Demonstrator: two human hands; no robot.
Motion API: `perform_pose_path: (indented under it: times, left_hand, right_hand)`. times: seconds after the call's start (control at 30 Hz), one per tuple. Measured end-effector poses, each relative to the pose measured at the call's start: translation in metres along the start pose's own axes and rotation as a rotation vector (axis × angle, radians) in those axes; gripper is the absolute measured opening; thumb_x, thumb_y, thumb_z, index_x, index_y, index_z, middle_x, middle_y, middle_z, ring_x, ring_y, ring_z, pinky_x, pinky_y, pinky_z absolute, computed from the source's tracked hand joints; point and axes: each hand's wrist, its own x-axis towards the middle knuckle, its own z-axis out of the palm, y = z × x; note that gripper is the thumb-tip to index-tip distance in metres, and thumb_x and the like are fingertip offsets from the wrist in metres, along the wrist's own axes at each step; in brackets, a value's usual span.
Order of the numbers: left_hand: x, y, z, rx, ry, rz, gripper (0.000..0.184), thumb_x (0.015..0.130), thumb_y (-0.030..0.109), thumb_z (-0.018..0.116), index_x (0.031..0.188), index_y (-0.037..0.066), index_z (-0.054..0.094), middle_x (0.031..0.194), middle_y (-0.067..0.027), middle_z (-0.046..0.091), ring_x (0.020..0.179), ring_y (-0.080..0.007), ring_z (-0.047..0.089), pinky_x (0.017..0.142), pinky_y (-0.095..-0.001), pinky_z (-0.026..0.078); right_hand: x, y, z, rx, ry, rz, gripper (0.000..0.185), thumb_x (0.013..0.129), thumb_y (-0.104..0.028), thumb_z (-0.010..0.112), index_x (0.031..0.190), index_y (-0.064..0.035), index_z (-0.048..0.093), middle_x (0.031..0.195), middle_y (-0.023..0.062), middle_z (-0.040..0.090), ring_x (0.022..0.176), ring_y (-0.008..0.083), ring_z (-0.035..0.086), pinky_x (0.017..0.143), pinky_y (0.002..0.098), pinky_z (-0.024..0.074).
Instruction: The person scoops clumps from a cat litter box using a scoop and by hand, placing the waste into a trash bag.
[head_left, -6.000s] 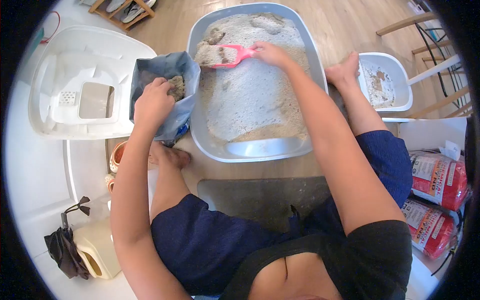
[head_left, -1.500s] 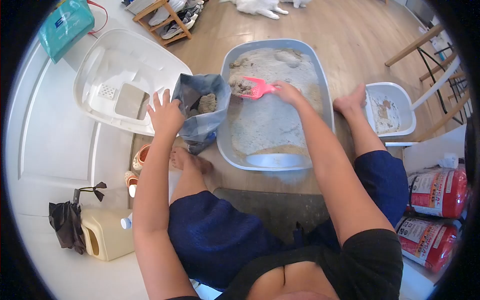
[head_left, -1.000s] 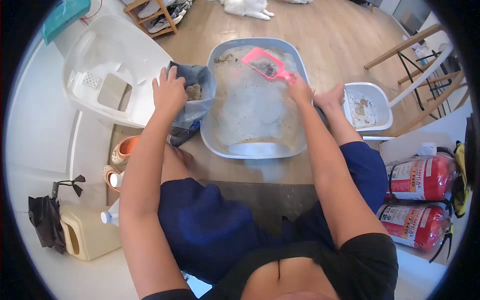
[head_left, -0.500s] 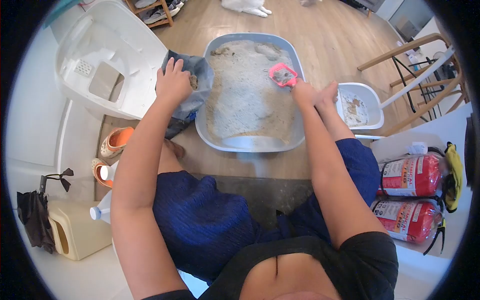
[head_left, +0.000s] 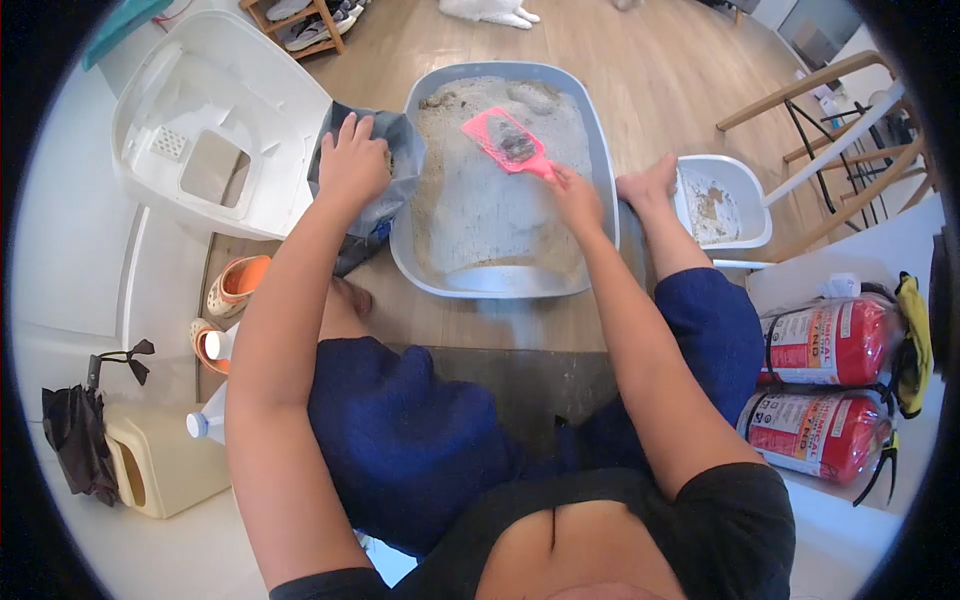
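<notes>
From where I stand I count one pink scoop (head_left: 543, 166), one big tray (head_left: 402, 230) of litter (head_left: 470, 220), one grey bag (head_left: 403, 185) and one white plastic shell (head_left: 270, 100). There are two red extinguishers (head_left: 840, 342), two clogs (head_left: 238, 285) with orange insides and two capped bottles (head_left: 210, 422). I make it one dustpan (head_left: 742, 215), one beige bin (head_left: 185, 455), one folded black umbrella (head_left: 78, 440), one dark mat (head_left: 510, 385), one shoe rack (head_left: 327, 25) and one white animal (head_left: 488, 10), partly cut off. The shoes (head_left: 305, 38) on the rack number several, too crowded to count exactly.
</notes>
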Motion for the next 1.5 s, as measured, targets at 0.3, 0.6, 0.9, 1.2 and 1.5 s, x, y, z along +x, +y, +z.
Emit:
perform_pose_path:
  times: [0.3,0.6,0.9,1.2,1.5]
  left_hand:
    - [0.0,0.002,-0.011,-0.009,0.005,-0.014,0.029,0.075,0.011,0.054,0.1,0.018,0.067,0.14,-0.0069,0.037,0.135,-0.0256,0.026,0.105,-0.0513,0.026]
    - [0.001,0.001,-0.014,-0.008,-0.003,-0.03,0.033,0.073,0.009,0.056,0.102,0.019,0.067,0.14,-0.006,0.037,0.135,-0.0244,0.025,0.104,-0.0482,0.028]
    - [0.0,-0.001,-0.017,-0.021,-0.024,-0.031,0.027,0.08,0.018,0.056,0.105,0.015,0.066,0.14,-0.0073,0.036,0.136,-0.0246,0.024,0.105,-0.0498,0.026]
    - [-0.002,-0.002,-0.014,-0.043,-0.007,-0.04,0.029,0.076,0.013,0.056,0.103,0.017,0.067,0.141,-0.007,0.036,0.135,-0.025,0.025,0.105,-0.0483,0.027]
    - [-0.002,-0.002,-0.011,-0.037,-0.002,-0.037,0.028,0.078,0.015,0.055,0.103,0.017,0.067,0.141,-0.0072,0.037,0.135,-0.0253,0.025,0.104,-0.0486,0.028]
  right_hand:
    - [-0.008,-0.007,-0.013,-0.039,0.064,-0.04,0.035,0.087,-0.043,0.052,0.118,-0.0295,0.058,0.105,0.0114,0.065,0.098,0.0302,0.061,0.083,0.0436,0.0445]
    - [-0.018,-0.009,-0.014,-0.105,0.011,-0.028,0.034,0.086,-0.041,0.055,0.117,-0.029,0.059,0.104,0.0094,0.065,0.098,0.0277,0.061,0.083,0.0424,0.0442]
    - [-0.024,-0.018,-0.022,-0.164,-0.036,-0.076,0.032,0.086,-0.038,0.056,0.116,-0.0283,0.06,0.103,0.0084,0.066,0.098,0.0274,0.061,0.083,0.0432,0.0433]
    - [-0.024,-0.021,-0.032,-0.199,-0.022,-0.051,0.032,0.084,-0.037,0.058,0.114,-0.0263,0.061,0.102,0.0089,0.066,0.098,0.0282,0.061,0.082,0.0431,0.0424]
    - [-0.023,-0.022,-0.036,-0.13,-0.006,-0.051,0.032,0.083,-0.036,0.059,0.113,-0.0264,0.061,0.1,0.0097,0.066,0.095,0.0289,0.062,0.08,0.0425,0.0445]
